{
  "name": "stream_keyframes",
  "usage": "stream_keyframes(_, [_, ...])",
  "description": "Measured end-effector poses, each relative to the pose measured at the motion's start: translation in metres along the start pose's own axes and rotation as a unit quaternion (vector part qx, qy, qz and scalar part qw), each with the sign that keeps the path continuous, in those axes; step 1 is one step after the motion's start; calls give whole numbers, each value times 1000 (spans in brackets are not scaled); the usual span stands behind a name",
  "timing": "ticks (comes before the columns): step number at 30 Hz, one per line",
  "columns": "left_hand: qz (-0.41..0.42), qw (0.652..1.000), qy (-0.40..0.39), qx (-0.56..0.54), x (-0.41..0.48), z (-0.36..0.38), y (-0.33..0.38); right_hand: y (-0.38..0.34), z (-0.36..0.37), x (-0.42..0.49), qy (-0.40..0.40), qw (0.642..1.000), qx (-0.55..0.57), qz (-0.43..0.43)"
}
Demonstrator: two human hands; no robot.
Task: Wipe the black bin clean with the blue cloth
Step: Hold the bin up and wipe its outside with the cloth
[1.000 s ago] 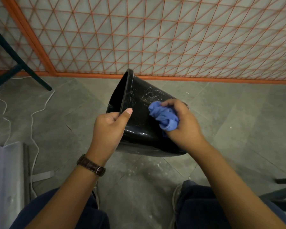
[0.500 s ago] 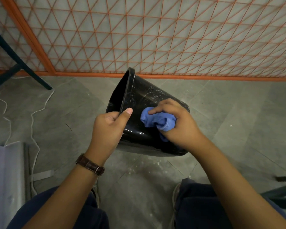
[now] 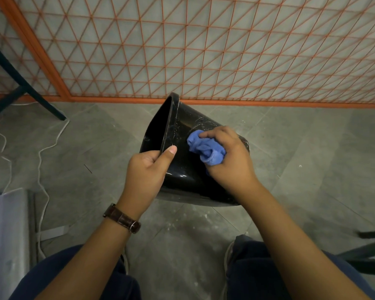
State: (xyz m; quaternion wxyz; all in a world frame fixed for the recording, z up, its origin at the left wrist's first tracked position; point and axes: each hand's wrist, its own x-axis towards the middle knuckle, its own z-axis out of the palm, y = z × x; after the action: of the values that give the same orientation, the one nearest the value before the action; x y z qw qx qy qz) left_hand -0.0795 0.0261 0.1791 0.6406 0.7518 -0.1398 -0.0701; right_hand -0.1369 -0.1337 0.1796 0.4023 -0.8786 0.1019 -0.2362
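Bin [image 3: 182, 131] tilted | L hand [image 3: 146, 169] pinches rim | R hand [image 3: 232, 156] clenches cloth [image 3: 206, 150], prob. touching wall

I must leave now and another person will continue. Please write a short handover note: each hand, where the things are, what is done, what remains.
Left hand: grips the rim of the glossy black plastic bin, holding it tipped on its side above the grey tiled floor, opening to the left.
Right hand: holds the crumpled blue cloth, pressed on the bin's outer wall.
Done: cannot tell how much is clean.
Left: pale scuff marks show on the upper wall and near the base; the inside looks unwiped.
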Motion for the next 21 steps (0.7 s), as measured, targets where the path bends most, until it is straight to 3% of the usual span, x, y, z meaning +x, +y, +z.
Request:
stream_keyframes(5, [13,1000,9,13,2,-1,-3,-8,12,-5,-77,994,41,-68])
stream_keyframes(8, [12,1000,10,9,1,0,-3,-1,5,1,-38,997,55,-42])
stream_keyframes(12, [-2,1000,10,-2,0,6,-7,-3,12,2,8,999,-8,-46])
stream_keyframes(21, [-58,997,39,-44,4,-3,-11,-6,-2,2,-127,985,-28,-117])
